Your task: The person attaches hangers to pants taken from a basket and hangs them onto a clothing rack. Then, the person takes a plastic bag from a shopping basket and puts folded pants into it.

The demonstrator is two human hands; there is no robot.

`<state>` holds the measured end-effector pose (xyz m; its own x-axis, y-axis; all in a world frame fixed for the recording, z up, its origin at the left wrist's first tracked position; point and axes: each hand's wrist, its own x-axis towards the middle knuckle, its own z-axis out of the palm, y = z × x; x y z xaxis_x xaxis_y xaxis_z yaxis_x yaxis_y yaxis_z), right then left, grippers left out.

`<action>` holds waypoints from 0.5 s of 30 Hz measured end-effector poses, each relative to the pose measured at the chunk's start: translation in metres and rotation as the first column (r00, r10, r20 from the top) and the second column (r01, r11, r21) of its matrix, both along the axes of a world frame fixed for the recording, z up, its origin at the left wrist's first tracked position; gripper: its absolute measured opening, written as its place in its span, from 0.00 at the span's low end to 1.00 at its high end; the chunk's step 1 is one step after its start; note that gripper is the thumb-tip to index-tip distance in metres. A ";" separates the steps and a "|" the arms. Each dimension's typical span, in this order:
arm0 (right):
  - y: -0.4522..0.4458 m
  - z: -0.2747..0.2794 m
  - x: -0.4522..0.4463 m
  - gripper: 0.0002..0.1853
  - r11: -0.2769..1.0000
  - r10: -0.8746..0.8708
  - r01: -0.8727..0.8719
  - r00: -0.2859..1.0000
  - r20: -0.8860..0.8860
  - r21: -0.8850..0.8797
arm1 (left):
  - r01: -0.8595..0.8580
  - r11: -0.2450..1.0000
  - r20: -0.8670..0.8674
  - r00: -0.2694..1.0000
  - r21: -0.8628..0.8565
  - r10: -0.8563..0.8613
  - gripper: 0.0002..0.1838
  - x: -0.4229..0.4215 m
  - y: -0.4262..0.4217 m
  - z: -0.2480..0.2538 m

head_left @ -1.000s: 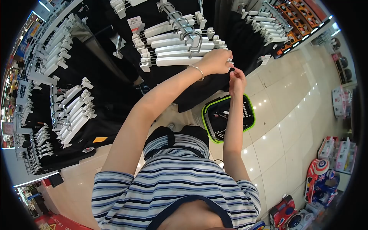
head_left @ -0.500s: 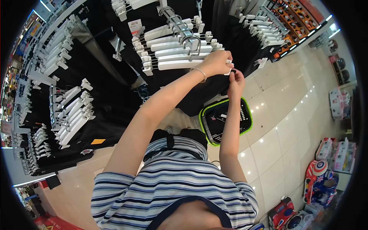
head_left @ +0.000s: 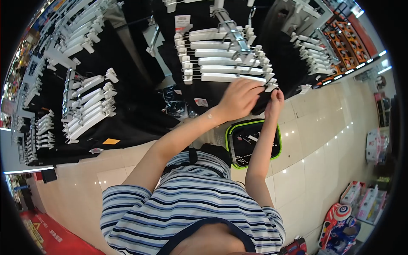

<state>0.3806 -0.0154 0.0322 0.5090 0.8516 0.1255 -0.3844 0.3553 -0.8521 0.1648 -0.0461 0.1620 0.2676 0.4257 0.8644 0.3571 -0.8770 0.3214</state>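
Observation:
My left hand (head_left: 240,100) is just below the front white hanger (head_left: 229,77) of the middle rack, its fingers apart and their tips near the hanger's right clip (head_left: 271,86). Black garments (head_left: 214,94) hang from this row of white hangers. To the right, my right hand (head_left: 275,102) has its fingertips pinched at the dark garment edge just under that clip. The exact contact at the fingertips is small and partly hidden.
A black basket with a green rim (head_left: 251,122) stands on the floor, partly behind my right forearm. More hanger racks (head_left: 91,112) are at the left and upper right (head_left: 312,53). Boxed toys (head_left: 369,204) lie at the lower right.
The view has shifted, so the rack appears farther right. My left hand has come off the hanger's right end and its fingers have spread. My right hand stays by the clip.

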 end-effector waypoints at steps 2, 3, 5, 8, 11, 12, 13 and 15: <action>-0.003 0.013 -0.011 0.11 0.999 -0.003 0.004 1.000 0.027 -0.039 | -0.281 0.957 0.108 0.956 0.079 0.272 0.14 -0.050 -0.013 -0.021; -0.005 0.014 -0.012 0.12 0.999 0.023 -0.022 0.999 0.022 -0.047 | -0.424 0.905 0.218 0.881 -0.035 0.421 0.13 -0.069 -0.015 -0.031; -0.008 0.010 -0.010 0.17 0.995 0.067 -0.063 0.996 0.052 -0.081 | -0.606 0.754 0.250 0.712 -0.254 0.656 0.21 -0.105 -0.014 -0.050; -0.013 -0.004 -0.016 0.30 0.982 0.097 -0.051 0.962 0.254 -0.181 | -0.248 0.731 0.275 0.812 -0.635 0.515 0.32 -0.131 -0.001 -0.097; -0.017 -0.003 -0.030 0.50 0.967 0.169 -0.031 0.824 0.541 -0.255 | -0.175 0.709 0.197 0.891 -0.683 0.410 0.36 -0.139 0.004 -0.108; -0.015 -0.002 -0.032 0.50 0.969 0.161 -0.019 0.806 0.569 -0.248 | -0.204 0.722 0.165 0.899 -0.661 0.406 0.36 -0.137 0.004 -0.107; -0.014 -0.003 -0.033 0.50 0.970 0.147 0.002 0.791 0.594 -0.242 | -0.016 0.711 0.367 0.848 -0.703 0.382 0.30 -0.131 0.008 -0.114; -0.002 -0.029 -0.027 0.41 0.963 0.008 0.173 0.750 0.662 -0.207 | -0.016 0.634 0.245 0.914 -0.773 0.322 0.23 -0.131 0.007 -0.106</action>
<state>0.3537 -0.0171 0.0031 0.4488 0.8577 0.2509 0.3178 0.1092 -0.9419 0.0339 -0.0389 0.0564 -0.1119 0.9638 0.2421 0.2109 -0.2150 0.9536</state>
